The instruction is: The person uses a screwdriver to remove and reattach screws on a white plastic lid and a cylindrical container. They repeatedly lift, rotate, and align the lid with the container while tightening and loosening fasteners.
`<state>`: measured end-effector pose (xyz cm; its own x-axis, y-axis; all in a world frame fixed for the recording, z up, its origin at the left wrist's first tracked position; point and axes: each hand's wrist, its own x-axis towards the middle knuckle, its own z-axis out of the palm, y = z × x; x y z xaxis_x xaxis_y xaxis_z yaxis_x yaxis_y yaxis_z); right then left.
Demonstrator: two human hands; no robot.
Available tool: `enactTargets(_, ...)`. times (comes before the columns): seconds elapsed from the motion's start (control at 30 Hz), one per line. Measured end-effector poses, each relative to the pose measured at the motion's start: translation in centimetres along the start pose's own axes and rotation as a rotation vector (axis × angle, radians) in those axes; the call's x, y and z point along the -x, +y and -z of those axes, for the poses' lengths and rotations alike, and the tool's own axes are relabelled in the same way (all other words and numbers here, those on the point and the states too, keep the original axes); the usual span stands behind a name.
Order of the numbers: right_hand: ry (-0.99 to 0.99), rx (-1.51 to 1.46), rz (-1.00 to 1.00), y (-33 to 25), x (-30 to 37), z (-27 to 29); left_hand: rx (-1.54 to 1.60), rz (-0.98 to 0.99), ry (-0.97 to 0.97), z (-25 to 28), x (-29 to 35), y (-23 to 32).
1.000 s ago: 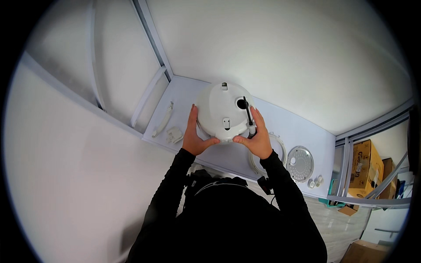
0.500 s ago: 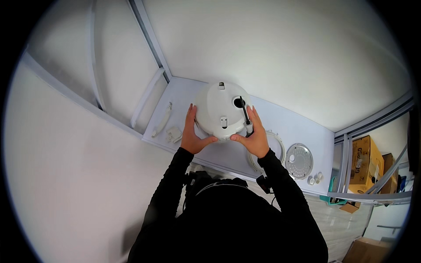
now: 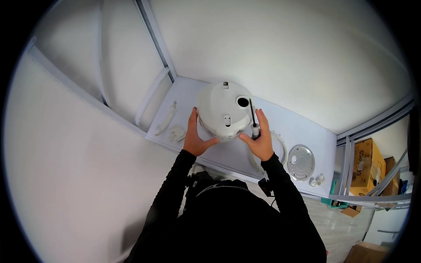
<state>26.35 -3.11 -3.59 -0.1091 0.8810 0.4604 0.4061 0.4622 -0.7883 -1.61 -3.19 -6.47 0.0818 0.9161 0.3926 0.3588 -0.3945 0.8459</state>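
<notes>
A person in black sleeves, seen from above, holds both hands at a large white dome-shaped cover [image 3: 217, 105], which sits at the centre of the frame over a pale table [image 3: 307, 129], its oval hole toward the upper right. The left hand [image 3: 197, 139] cups the cover's lower left edge, thumb and fingers spread apart. The right hand [image 3: 262, 142], at the lower right edge, holds a screwdriver [image 3: 255, 130] by its handle, dark shaft pointing up the frame; its thumb and forefinger stand apart, and its other fingers are mostly hidden. Left of centre lie a curved white strip [image 3: 166, 118] and a small white part [image 3: 177, 133]. Right of centre are a white ring [image 3: 286, 151], partly behind the right hand, a grey perforated disc [image 3: 301, 164] and two small round caps [image 3: 313, 182]. A yellow-brown carton [image 3: 367, 166] stands at far right.
</notes>
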Motion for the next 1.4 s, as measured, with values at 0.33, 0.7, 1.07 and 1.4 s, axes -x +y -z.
enactTargets(0.33,0.063,-0.056,0.1,-5.6,-0.1,0.0,-0.312,0.435,0.158,3.5,4.0,-1.8)
enactTargets(0.7,-0.133,-0.262,-0.074,-11.4,0.2,-6.1,-0.651,0.235,0.249,10.2,6.9,-7.6)
enactTargets(1.07,-0.084,-0.2,-0.196,-14.7,0.8,-14.1,-0.567,0.143,-0.301,12.2,5.4,-8.2)
enactTargets(1.4,0.059,-0.078,-0.328,-16.7,3.9,-14.9,-0.514,-0.078,-0.35,12.2,5.7,-12.0)
